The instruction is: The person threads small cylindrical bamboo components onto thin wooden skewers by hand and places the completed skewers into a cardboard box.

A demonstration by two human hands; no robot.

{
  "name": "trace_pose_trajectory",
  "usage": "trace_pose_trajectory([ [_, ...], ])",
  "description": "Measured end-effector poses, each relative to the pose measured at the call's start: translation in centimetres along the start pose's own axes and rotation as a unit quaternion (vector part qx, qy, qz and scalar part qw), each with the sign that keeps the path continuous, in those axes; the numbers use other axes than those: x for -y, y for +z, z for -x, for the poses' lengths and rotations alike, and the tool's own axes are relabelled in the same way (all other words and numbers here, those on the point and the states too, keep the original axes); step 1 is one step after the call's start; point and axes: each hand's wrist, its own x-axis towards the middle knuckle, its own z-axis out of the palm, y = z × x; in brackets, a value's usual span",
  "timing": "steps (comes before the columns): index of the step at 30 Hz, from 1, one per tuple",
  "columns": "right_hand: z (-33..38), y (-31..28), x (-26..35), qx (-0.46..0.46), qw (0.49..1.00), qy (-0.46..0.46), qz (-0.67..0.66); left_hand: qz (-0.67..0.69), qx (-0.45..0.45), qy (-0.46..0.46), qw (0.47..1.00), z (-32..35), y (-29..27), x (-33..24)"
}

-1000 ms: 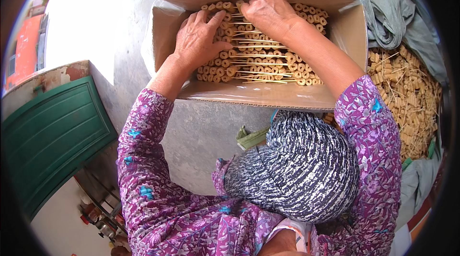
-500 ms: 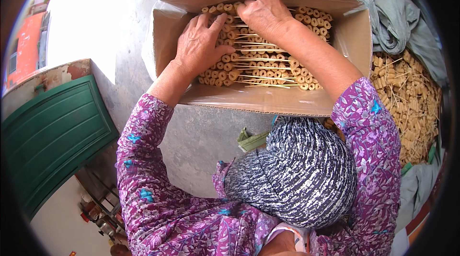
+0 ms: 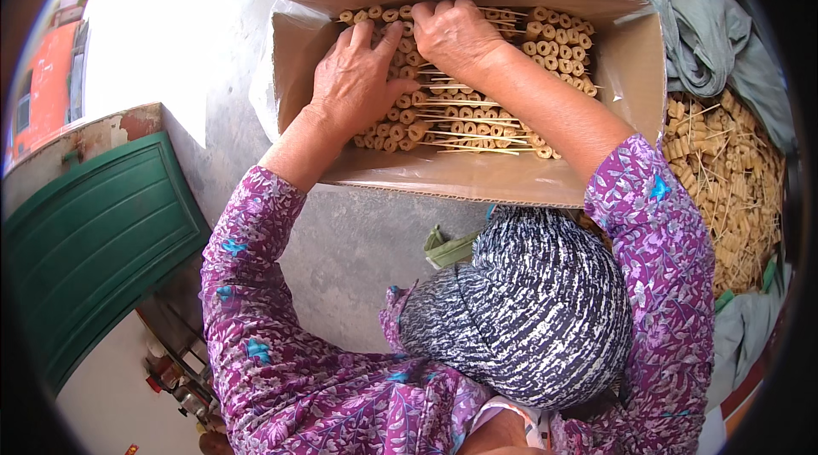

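An open cardboard box holds stacked skewers of hollow tan rolls, their ring-shaped ends facing up and thin pale sticks running across the middle. My left hand lies over the rolls on the left side, fingers apart and thumb stretched toward the sticks. At the far side, my right hand is closed, its fingers bent down onto the far row of skewered rolls. Its fingertips are hidden among them. More rolls are stacked in the box's right part.
Right of the box lies a large heap of loose skewered rolls, with grey-green cloth beside it. A person's patterned head covering fills the space near the box. A green door panel stands at left on the grey floor.
My right hand has shifted slightly left, and the far row of rolls has moved left with it. Sticks now show to the right of that hand. My left hand stays nearly in place.
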Motion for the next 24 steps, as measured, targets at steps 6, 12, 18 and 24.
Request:
trace_pose_trajectory([
  [6,0.0,-0.2,-0.7,0.028,0.997,-0.003,-0.066,-0.060,-0.122,0.017,0.991,0.6,0.3,-0.1],
  [12,0.2,-1.2,-1.6,0.019,0.997,-0.003,-0.077,-0.045,-0.051,0.017,0.998,0.7,2.4,0.5],
  [18,0.3,0.4,-1.3,-0.024,0.998,0.011,-0.061,-0.044,-0.038,0.023,0.998,-0.2,2.9,1.0],
  [24,0.7,-6.3,-3.7,0.042,0.955,0.045,-0.289,-0.091,-0.001,0.014,0.996,-0.2,3.5,2.2],
])
